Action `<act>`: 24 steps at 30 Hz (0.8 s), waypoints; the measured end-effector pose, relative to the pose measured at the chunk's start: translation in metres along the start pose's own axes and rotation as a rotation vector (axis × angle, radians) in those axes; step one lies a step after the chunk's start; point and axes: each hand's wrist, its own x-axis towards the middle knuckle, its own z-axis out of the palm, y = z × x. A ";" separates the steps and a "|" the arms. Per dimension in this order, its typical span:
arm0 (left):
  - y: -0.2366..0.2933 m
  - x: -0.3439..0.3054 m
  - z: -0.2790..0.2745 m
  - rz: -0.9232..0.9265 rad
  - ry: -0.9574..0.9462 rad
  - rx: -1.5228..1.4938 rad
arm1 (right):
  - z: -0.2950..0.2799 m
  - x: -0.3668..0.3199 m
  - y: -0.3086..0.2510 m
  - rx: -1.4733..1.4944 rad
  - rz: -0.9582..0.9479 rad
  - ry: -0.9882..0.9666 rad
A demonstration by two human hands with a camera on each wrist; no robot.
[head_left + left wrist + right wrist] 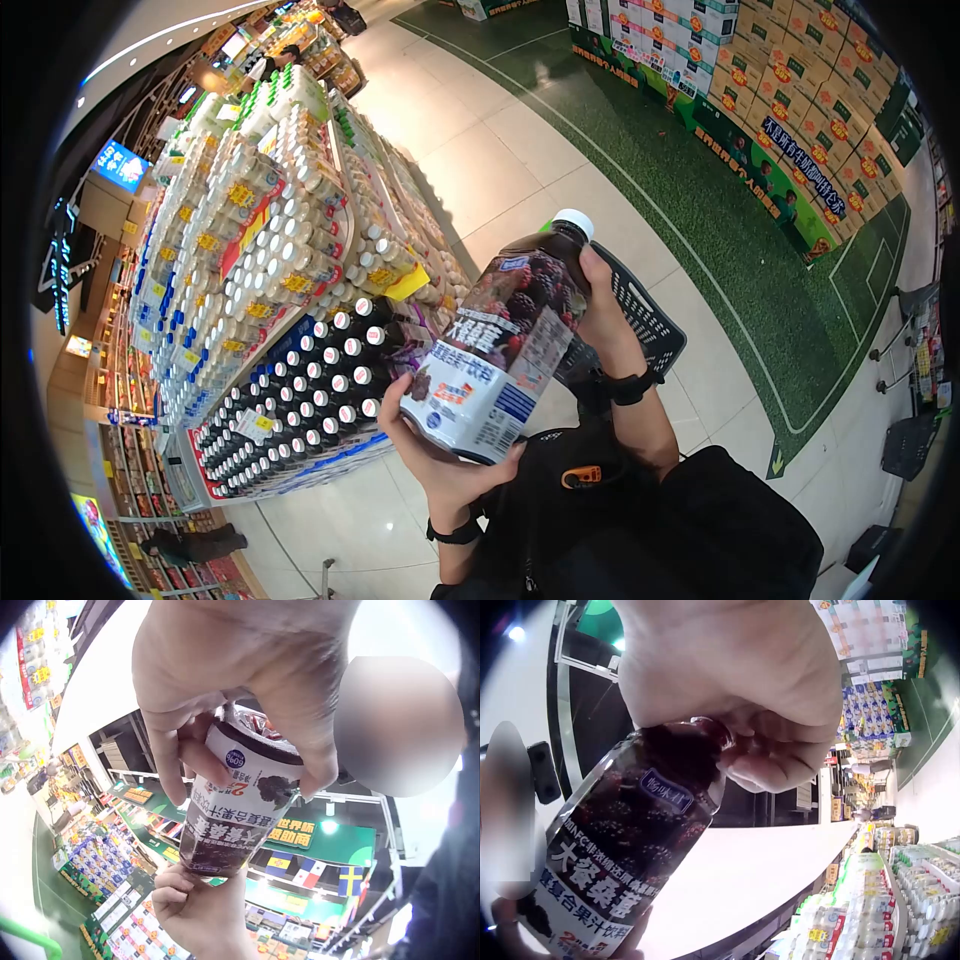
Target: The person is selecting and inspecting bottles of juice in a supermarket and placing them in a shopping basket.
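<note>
Head view: large drinks display (290, 240) fills left, stacked cartons (800, 90) upper right; black basket (640, 310) just beyond juice bottle (490, 345), partly blocked by it. Bottle raised between both hands, long axis slanting, white cap (573, 222) toward upper right (base lower left). Left hand (452, 468) grips base; right hand (605, 310) grips neck. Some fingers hidden behind bottle there; finest label print unreadable.

Juice bottle (490, 340) between the fingers (398, 398), massed bottles (290, 260) left, stacked cartons (815, 95) far right, basket (645, 315) seemingly beneath
</note>
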 end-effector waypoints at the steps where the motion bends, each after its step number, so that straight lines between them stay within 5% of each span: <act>1: -0.002 -0.001 0.000 0.000 -0.003 0.002 | 0.005 0.000 0.001 0.046 0.021 0.010; 7: -0.005 0.001 -0.002 -0.122 0.046 -0.149 | 0.016 0.001 -0.002 0.207 0.125 0.133; 24: -0.006 -0.008 0.000 -0.156 0.044 -0.226 | 0.009 0.001 -0.007 0.208 0.008 0.094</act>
